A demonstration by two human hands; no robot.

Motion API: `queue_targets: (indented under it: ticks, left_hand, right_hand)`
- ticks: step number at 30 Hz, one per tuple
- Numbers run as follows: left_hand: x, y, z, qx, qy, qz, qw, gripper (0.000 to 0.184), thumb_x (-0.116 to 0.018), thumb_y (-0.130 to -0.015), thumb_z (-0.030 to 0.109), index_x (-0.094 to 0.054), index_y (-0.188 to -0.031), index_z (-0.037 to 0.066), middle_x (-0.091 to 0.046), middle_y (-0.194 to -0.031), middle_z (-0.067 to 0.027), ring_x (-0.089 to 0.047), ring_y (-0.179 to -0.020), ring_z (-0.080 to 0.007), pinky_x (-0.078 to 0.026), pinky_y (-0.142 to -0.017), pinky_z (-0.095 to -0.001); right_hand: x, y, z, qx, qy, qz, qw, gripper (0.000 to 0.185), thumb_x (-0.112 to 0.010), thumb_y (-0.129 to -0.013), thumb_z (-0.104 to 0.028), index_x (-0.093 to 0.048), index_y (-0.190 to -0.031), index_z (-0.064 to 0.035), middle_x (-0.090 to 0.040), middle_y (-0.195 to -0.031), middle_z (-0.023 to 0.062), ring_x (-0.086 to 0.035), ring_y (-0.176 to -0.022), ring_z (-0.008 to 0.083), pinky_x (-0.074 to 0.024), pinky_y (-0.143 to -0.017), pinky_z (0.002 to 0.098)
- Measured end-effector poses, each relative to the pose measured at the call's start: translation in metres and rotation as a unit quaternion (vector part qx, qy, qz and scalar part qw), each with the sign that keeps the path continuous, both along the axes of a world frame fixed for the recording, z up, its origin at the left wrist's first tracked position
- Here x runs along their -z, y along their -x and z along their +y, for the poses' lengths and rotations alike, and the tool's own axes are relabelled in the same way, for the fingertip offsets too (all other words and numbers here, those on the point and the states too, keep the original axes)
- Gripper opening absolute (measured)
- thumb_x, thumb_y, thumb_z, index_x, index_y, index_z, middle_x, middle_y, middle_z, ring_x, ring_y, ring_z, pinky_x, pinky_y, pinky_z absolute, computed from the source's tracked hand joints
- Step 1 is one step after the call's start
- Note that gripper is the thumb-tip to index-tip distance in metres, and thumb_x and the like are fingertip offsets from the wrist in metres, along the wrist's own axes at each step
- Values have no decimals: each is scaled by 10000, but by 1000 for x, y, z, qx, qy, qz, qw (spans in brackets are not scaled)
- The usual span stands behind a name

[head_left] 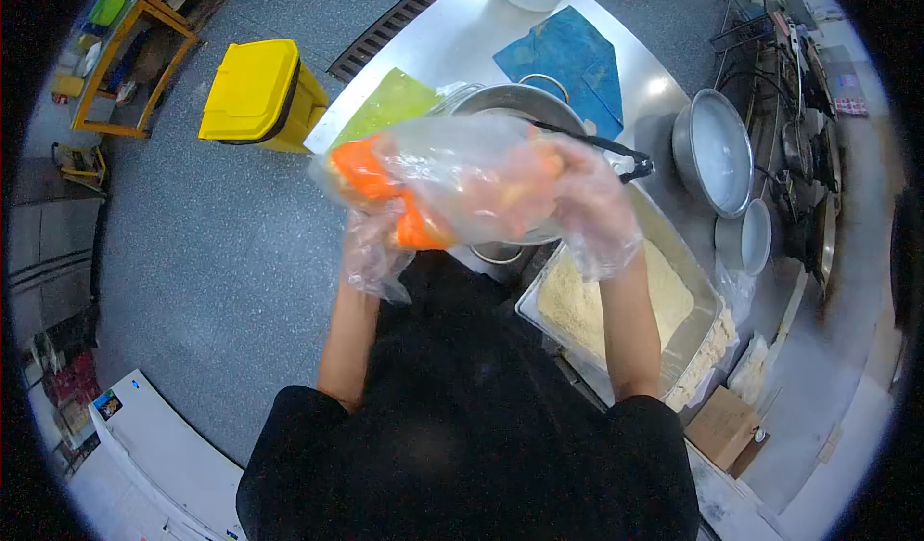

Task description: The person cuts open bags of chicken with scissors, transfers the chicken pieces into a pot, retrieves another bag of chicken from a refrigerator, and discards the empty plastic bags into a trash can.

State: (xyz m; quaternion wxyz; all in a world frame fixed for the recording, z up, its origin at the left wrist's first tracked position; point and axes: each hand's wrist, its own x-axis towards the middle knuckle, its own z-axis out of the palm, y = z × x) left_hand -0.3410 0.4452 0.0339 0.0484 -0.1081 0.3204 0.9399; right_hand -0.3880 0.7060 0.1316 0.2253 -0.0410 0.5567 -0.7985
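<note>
Left hand (373, 244) and right hand (599, 204) hold a plastic bag (448, 161), seemingly filled, not yet emptied; below their grip sit a pot (520, 102) and powder (568, 302).

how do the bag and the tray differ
The bag is see-through and shows orange patches; the tray is plain grey. The bag looks limp; the tray looks rigid. The left hand and right hand hold the bag up; the tray sits lower, holding pale powder.
</note>
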Motion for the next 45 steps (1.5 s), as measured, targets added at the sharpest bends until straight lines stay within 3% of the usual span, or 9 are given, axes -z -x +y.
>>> queue_targets:
  ticks: [5,9,19,25,33,36,39,43,45]
  left_hand:
    - [53,-10,-57,-39,18,-58,997,595,-635,-796,52,-407,-1344,4,-572,-1217,-147,-590,-1109,-291,-523,-939,-448]
    - [42,-4,-69,-90,21,-74,993,616,-637,-788,100,-405,-1349,-5,-565,-1237,-159,-591,-1113,-294,-520,-942,-461]
    - [-6,8,-12,22,174,21,984,650,-742,-775,25,-424,-1342,45,-573,-1194,-82,-590,-1091,-223,-495,-971,-390]
    - [-39,18,39,62,191,29,979,776,-833,-650,-23,-439,-1314,58,-570,-1206,-78,-578,-1096,-190,-497,-951,-362]
    - [-43,28,28,61,268,50,960,757,-792,-703,8,-386,-1341,40,-537,-1253,-95,-547,-1139,-183,-478,-957,-328]
    - [-31,25,29,72,230,39,970,745,-778,-722,-6,-377,-1348,41,-532,-1270,-100,-546,-1149,-196,-474,-973,-337]
    - [-27,19,35,79,145,30,986,769,-780,-724,-29,-355,-1361,43,-533,-1278,-106,-554,-1147,-211,-476,-985,-357]
    - [-41,14,35,89,62,12,994,801,-793,-707,-56,-349,-1366,51,-541,-1285,-116,-563,-1150,-225,-487,-982,-380]
    - [-35,15,33,93,160,32,982,788,-792,-700,-63,-371,-1356,53,-547,-1287,-115,-562,-1156,-225,-489,-977,-377]
  right_hand:
    - [-27,-5,14,171,107,-67,977,466,-626,-816,-23,-484,-1258,7,-570,-1210,133,-627,-1015,229,-560,-859,371]
    - [-25,-9,23,159,176,-62,969,501,-645,-807,-2,-448,-1265,-51,-575,-1133,104,-636,-978,217,-594,-811,390]
    - [-15,-20,-28,214,-290,187,914,369,-749,-780,-34,-603,-1119,-45,-604,-1113,39,-585,-1041,154,-487,-910,294]
    - [-13,-28,-67,88,-355,316,875,290,-685,-850,-128,-641,-1113,-14,-678,-1020,193,-664,-967,313,-509,-853,360]
    - [-4,-40,-69,87,-370,279,882,230,-695,-840,-135,-651,-1037,-25,-666,-993,177,-649,-931,321,-505,-806,389]
    - [-9,-33,-65,119,-447,386,798,238,-725,-810,-136,-633,-1000,-27,-645,-1011,177,-638,-931,324,-502,-799,375]
    - [-2,-33,-64,139,-460,360,800,261,-742,-788,-133,-617,-989,-24,-639,-1018,153,-638,-944,276,-496,-808,356]
    - [3,-35,-58,118,-258,148,947,300,-749,-771,-132,-619,-1015,-17,-649,-1040,123,-627,-952,212,-490,-831,346]
    - [0,-37,-54,78,-208,53,973,328,-755,-761,-135,-621,-1035,-15,-649,-1043,109,-617,-955,189,-486,-843,335]
